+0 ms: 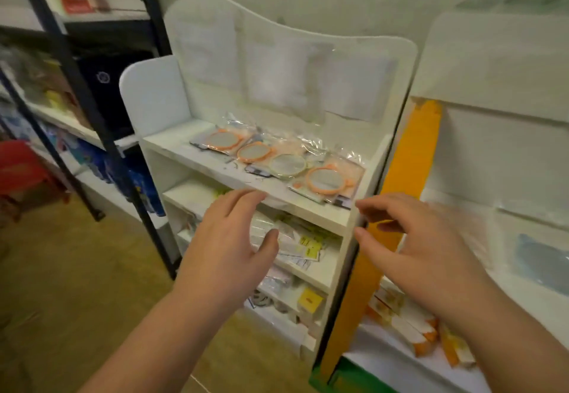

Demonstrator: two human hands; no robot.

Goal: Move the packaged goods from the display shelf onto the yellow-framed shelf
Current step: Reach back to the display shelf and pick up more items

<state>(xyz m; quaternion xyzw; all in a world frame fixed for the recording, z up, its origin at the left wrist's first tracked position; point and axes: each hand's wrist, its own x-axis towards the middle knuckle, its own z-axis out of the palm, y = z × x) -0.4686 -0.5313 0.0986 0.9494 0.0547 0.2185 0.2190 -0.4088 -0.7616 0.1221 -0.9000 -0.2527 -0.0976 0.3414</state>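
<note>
Both of our hands are up in front of the white display shelf (215, 158) and neither holds anything: our left hand (228, 238) is spread with fingers nearly straight, thumb out to the side, and our right hand (412, 238) hangs with fingers loosely curled around nothing. The packaged goods (277, 158), round orange-rimmed and pale-rimmed pieces in clear crinkly wrappers, lie up and ahead of both hands on the top board, in an overlapping row that runs from the back left toward the front right corner. The rightmost packet (326, 182) pokes over the front edge by the right corner, just above and left of our right fingertips (361, 206), so we judge the right hand the nearer one, while the left fingertips (255, 195) sit right at the front edge, nearer the middle. The yellow-framed shelf (412, 158) stands immediately to the right, its yellow upright touching the display shelf's side, so the carry looks like a short sideways move. Lower boards hold more small packets, orange-and-white boxes (415, 328) lie on the yellow shelf's bottom board, and a dark metal rack (77, 85) stands to the left over a wood-look floor.
</note>
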